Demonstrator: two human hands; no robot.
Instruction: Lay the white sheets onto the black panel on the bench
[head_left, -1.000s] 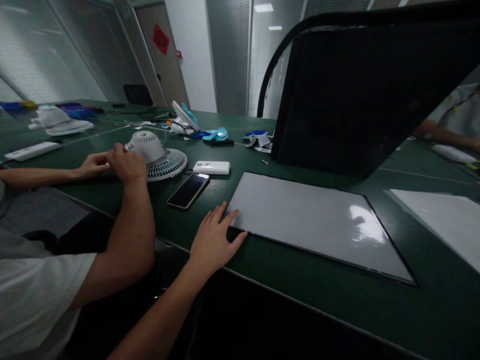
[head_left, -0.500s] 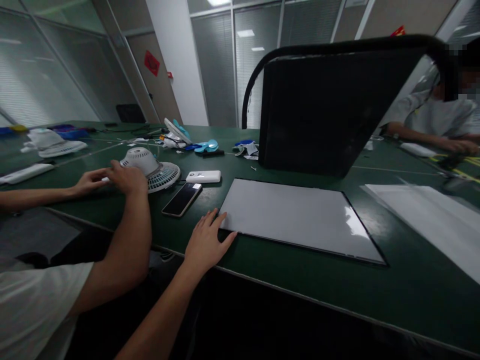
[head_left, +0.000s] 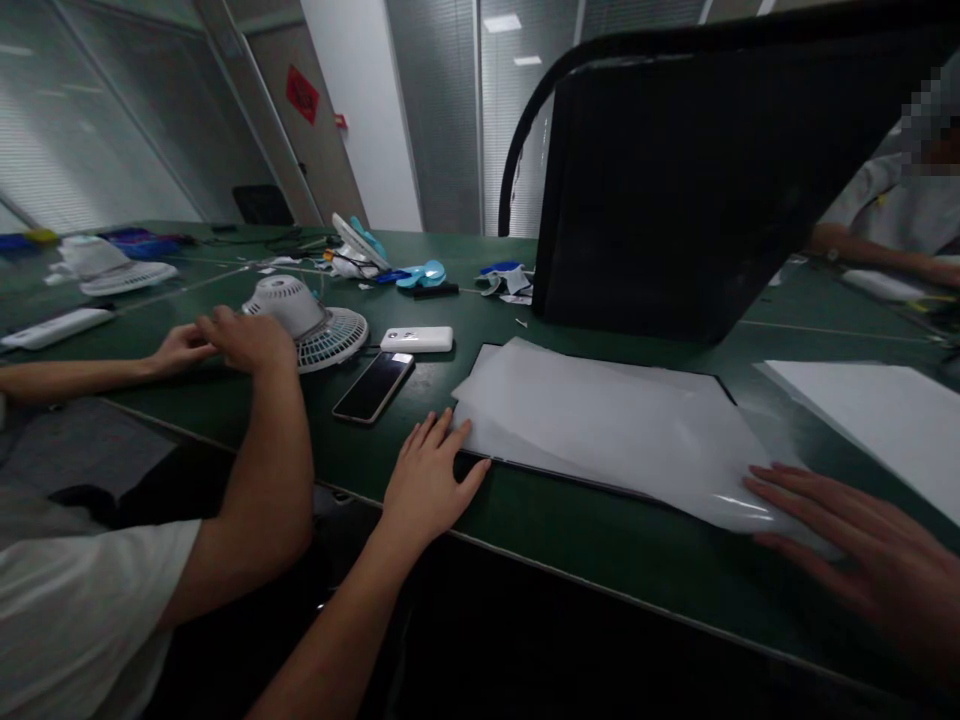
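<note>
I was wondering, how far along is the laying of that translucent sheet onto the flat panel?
Done: the translucent sheet already lies over the flat panel. In hand: the left hand presses flat at its near left corner, and the right hand lies open on its near right corner. Left: the sheet sits skewed, overhanging the panel's edge, so it is not yet squared.

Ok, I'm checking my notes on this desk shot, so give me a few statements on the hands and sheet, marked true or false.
1. The left hand lies flat at the sheet's near left corner. True.
2. The right hand grips the phone. False: it rests open on the translucent sheet.
3. The phone lies face up beside the white fan. True.
4. A co-worker's hands hold the sheet. False: they are at the fan.
</note>
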